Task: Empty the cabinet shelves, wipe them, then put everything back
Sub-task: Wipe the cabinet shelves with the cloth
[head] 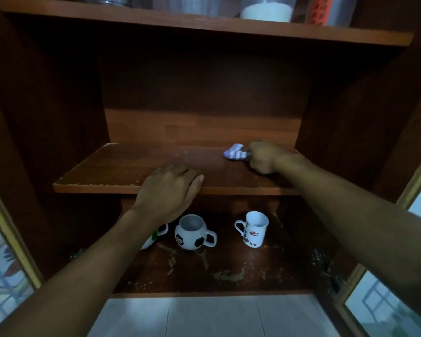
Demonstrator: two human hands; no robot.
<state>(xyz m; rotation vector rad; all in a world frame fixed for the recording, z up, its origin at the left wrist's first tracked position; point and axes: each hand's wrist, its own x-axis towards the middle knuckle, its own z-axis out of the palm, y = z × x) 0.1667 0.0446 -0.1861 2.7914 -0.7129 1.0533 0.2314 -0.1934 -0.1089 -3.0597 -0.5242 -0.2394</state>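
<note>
A brown wooden cabinet stands open in front of me. Its middle shelf (122, 166) holds nothing but crumbs and my hands. My right hand (263, 158) grips a blue and white striped cloth (236, 153) on the right side of that shelf. My left hand (168, 188) rests palm down on the shelf's front edge, fingers laid flat. On the bottom shelf (229, 276) stand a football-shaped mug (193, 233), a white printed mug (253, 228), and a third mug (156, 235) partly hidden behind my left wrist.
The top shelf (204, 27) carries several clear jars, one (267, 8) with white powder. Glass cabinet doors hang open at left (5, 263) and right (379, 305). Light floor tiles (204, 317) show below. The bottom shelf has scuffed, dirty patches.
</note>
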